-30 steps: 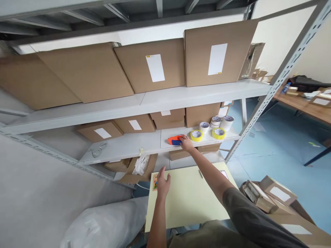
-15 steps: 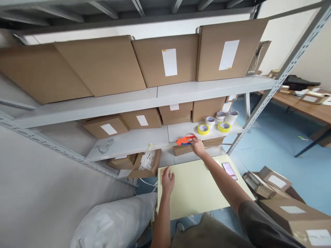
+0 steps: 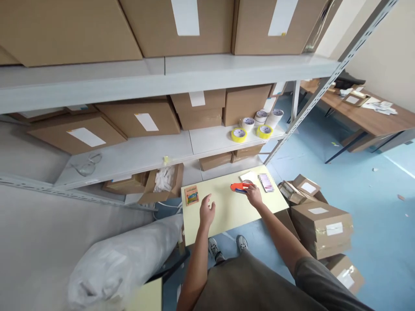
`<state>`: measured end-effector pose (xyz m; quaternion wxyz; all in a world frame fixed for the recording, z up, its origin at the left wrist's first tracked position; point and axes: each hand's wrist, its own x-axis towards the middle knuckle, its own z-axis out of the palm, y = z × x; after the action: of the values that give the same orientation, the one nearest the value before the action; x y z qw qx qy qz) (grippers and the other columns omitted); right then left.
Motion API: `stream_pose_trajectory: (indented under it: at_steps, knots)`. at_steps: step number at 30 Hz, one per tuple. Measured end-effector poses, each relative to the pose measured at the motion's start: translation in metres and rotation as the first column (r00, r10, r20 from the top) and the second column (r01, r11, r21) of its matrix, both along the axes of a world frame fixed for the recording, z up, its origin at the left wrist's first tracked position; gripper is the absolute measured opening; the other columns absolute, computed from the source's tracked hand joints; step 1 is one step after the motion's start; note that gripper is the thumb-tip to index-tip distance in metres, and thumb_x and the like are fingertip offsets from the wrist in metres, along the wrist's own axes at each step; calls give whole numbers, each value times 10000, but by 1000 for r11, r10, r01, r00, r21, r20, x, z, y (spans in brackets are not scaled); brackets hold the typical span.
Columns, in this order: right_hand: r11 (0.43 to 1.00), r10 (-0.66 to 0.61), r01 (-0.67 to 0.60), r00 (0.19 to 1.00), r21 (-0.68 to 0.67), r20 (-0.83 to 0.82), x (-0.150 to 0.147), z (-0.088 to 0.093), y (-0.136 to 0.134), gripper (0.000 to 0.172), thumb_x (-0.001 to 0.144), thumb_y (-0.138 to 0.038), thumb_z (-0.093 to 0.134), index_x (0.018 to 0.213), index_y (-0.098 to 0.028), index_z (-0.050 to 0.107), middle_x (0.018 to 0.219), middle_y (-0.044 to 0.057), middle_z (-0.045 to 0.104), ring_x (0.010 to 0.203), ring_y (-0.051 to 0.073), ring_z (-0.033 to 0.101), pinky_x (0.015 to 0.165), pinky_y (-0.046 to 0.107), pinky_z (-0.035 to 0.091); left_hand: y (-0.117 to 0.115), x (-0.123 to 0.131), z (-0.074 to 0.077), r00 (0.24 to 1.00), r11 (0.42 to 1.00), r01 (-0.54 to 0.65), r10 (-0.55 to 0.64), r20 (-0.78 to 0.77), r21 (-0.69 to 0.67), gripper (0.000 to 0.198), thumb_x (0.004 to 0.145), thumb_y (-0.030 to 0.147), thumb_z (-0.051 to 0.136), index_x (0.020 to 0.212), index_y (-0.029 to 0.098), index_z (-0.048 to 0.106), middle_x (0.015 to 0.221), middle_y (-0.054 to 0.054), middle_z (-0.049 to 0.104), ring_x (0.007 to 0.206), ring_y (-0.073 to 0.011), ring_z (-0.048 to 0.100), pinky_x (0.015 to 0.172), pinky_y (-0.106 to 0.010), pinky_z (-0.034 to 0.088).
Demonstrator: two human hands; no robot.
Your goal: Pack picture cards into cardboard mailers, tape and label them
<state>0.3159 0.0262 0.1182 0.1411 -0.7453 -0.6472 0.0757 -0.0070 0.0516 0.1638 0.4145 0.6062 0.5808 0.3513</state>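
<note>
An orange and blue tape dispenser [image 3: 239, 187] is gripped in my right hand [image 3: 254, 195], above the right part of the pale yellow table [image 3: 227, 216]. My fingers are wrapped around its right end, and a clear ring shows behind it. My left hand [image 3: 206, 211] hovers over the table's left part with fingers apart and nothing in it. Up and to the left of that hand lies a small card or packet with a colourful picture [image 3: 192, 196]. A white paper [image 3: 248, 176] and a phone [image 3: 266, 182] lie near the table's far right edge.
Tape rolls, yellow [image 3: 239, 134] and white [image 3: 248, 124], stand on the grey shelf [image 3: 214, 142] with cardboard boxes [image 3: 246, 103]. An open carton [image 3: 177, 181] holds white material. A large white bag [image 3: 129, 259] sits left; stacked boxes [image 3: 320, 220] stand right on the floor.
My right hand has come down from near the shelf edge to over the table with the tape dispenser. My left hand has moved off the picture card. The view has tilted downward.
</note>
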Motion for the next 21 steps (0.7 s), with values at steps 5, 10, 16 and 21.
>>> stream_pose_trajectory:
  at_steps: [5, 10, 16, 21]
  knots:
    - [983, -118, 108, 991, -148, -64, 42, -59, -41, 303, 909, -157, 596, 1068, -243, 839, 1256, 101, 762, 1231, 303, 608, 949, 380, 508, -30, 16, -12, 997, 997, -51, 48, -63, -59, 459, 938, 259, 620, 1396, 252, 651, 1436, -132, 647, 1181, -257, 690, 927, -386, 613]
    - [949, -205, 168, 972, -265, -119, 78, -92, -62, 381, 864, -156, 571, 1163, -202, 804, 1242, 123, 769, 1219, 292, 631, 977, 375, 517, -65, 41, -25, 991, 989, -68, 53, -120, -130, 478, 943, 252, 612, 1419, 256, 644, 1429, -122, 651, 1171, -244, 688, 915, -364, 613]
    - [933, -190, 105, 956, -344, -223, 88, -67, -61, 419, 872, -149, 614, 1255, -230, 763, 1386, 107, 708, 1258, 264, 633, 1002, 352, 523, -84, 74, -29, 990, 983, -70, 48, -131, -170, 462, 948, 238, 600, 1407, 240, 654, 1411, -123, 667, 1179, -236, 694, 902, -346, 612]
    - [977, -205, 165, 901, -137, -382, 88, -26, -51, 442, 919, -264, 580, 1321, -160, 728, 1277, 160, 740, 1175, 294, 688, 985, 392, 564, -77, 93, -5, 994, 994, -45, 34, -101, -105, 441, 955, 226, 593, 1391, 231, 664, 1419, -120, 671, 1215, -240, 686, 917, -347, 607]
